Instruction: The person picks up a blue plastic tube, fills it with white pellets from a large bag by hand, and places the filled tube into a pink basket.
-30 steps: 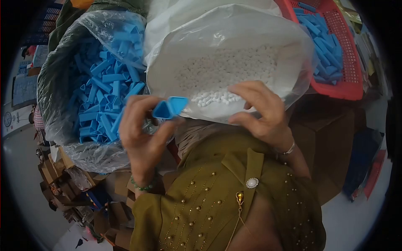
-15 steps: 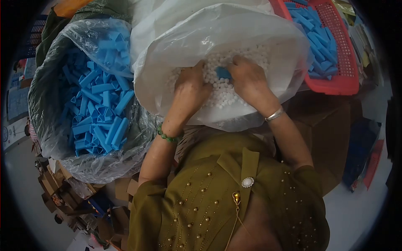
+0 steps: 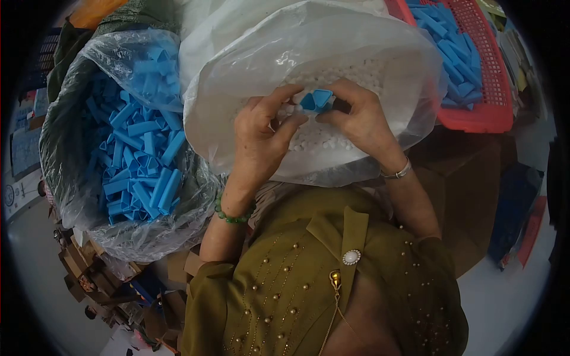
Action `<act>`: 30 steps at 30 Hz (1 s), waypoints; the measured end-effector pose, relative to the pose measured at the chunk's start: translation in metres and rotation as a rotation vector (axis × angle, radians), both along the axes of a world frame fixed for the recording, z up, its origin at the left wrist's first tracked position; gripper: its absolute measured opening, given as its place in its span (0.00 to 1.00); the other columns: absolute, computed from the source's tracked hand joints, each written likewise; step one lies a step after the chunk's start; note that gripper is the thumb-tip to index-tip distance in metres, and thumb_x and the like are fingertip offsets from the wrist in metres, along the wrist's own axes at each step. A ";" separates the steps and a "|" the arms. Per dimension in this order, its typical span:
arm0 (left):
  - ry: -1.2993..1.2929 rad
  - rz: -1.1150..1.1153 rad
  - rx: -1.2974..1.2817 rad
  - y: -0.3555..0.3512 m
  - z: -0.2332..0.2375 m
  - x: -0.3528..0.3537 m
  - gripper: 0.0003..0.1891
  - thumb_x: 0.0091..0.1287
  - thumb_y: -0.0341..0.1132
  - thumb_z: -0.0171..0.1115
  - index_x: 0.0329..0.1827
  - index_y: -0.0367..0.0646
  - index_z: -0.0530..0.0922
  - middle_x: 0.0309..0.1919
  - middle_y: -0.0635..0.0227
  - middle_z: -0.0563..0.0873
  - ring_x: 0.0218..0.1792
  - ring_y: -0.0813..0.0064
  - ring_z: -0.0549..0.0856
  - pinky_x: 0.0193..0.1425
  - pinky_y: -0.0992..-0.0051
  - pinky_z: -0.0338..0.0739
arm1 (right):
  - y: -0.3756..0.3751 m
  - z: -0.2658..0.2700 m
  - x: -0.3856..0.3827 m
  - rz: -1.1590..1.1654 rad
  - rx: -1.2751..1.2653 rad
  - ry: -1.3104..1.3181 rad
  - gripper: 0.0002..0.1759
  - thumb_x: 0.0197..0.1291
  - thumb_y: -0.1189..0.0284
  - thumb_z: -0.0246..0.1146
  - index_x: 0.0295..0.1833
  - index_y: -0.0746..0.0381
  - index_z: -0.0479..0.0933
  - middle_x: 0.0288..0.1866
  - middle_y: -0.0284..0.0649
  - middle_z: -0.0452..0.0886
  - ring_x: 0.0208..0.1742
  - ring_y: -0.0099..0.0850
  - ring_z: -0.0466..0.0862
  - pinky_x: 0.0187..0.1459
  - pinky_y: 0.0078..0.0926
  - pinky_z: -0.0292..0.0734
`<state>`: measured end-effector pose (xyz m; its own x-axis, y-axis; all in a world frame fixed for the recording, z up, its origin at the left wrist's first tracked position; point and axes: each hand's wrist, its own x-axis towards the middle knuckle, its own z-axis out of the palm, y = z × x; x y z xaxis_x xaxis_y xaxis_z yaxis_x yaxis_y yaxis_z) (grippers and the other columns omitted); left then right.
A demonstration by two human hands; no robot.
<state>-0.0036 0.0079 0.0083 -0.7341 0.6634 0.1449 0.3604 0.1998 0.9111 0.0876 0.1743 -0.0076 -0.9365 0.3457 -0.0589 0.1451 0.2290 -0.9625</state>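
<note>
Above a white bag (image 3: 225, 77) of small white balls (image 3: 320, 137), my two hands are close together. Two blue triangular tubes (image 3: 316, 99) show between them, their open ends facing up. My right hand (image 3: 359, 118) grips the tubes between thumb and fingers from the right side. On the left, my left hand (image 3: 264, 127) has its thumb and index finger bent toward the tubes, with small white balls at the fingertips. The lower parts of the tubes are hidden.
A plastic-lined sack (image 3: 65, 172) full of blue triangular tubes (image 3: 145, 127) stands at the left. At the upper right, a red basket (image 3: 496, 77) holds more blue tubes. Cardboard boxes (image 3: 457, 190) lie at the right and lower left.
Both hands have come up out of the white balls and closer together. The blue tubes now show their open triangular ends between the hands.
</note>
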 end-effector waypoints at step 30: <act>0.202 -0.164 0.103 -0.006 0.003 0.005 0.24 0.53 0.24 0.71 0.55 0.45 0.81 0.52 0.60 0.82 0.52 0.62 0.82 0.55 0.67 0.77 | -0.015 0.008 0.024 0.067 -0.377 0.192 0.15 0.52 0.83 0.67 0.48 0.68 0.79 0.45 0.34 0.80 0.45 0.23 0.81 0.47 0.22 0.77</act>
<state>0.0014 0.0018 0.0110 -0.5675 0.7451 0.3503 0.5567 0.0337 0.8300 0.1114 0.1595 0.0006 -0.9626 0.2710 0.0080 -0.0480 -0.1414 -0.9888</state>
